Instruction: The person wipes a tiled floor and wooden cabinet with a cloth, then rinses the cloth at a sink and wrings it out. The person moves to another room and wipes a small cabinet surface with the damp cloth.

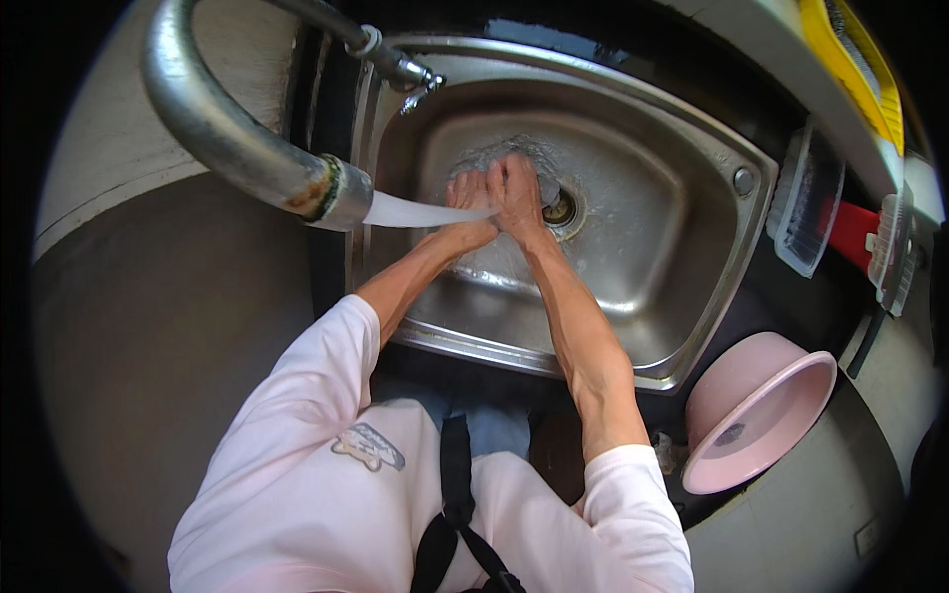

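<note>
Water (422, 212) pours from a large curved metal spout (245, 152) onto my two hands, low in a stainless steel sink (637, 222). My left hand (474, 200) is on the left, its fingers bent and partly hidden by the stream. Touching it, my right hand (515, 193) lies just left of the drain (559, 210). A greyish thing, perhaps a cloth, shows beside my right fingers; whether either hand grips it cannot be told. Water splashes beyond the fingertips.
A small metal tap (415, 78) juts over the sink's upper left corner. Right of the sink are a tilted pink plastic basin (789, 415), a clear plastic container (808, 200), a red object (849, 237) and a yellow plastic holder (852, 70).
</note>
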Demonstrator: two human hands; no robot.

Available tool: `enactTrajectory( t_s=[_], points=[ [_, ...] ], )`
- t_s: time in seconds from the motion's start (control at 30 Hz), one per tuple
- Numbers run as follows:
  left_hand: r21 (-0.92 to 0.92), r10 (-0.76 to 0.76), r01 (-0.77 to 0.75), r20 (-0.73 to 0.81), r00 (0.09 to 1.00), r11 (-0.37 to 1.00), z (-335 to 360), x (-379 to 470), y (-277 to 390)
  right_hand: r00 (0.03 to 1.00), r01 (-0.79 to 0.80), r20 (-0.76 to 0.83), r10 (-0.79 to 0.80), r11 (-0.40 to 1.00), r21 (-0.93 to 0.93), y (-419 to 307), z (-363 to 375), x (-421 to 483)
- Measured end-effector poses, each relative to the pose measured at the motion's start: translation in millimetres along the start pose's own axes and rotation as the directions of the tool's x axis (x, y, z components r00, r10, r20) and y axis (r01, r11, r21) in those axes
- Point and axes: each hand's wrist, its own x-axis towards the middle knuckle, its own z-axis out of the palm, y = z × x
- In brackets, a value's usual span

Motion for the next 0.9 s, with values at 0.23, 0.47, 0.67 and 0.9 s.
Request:
enactTrajectory(
  t_s=[0.23,0.47,0.67,0.9],
  points=[
    [-0.299,0.225,-0.312,-0.291,0.93,0.902,-31,-3,4,0.939,-0.131,-0.343,0.011,0.935,-0.329,-36,-41,3],
    [0.211,0.227,-0.217,-0.023,0.974,0.953,7,-46,-12,0.981,0.157,-0.099,-0.166,0.984,-0.087,-32,1,-53],
    [-0.07,0.009,-0.024,-0.196,0.981,0.997,-7,7,5,0.992,-0.067,-0.109,0.061,0.997,-0.048,-7,-17,19],
    [-0.212,0.173,-0.257,-0.347,0.922,0.943,-18,-19,8,0.985,-0.059,-0.161,0.061,0.998,0.016,-33,-42,-31]
  ],
)
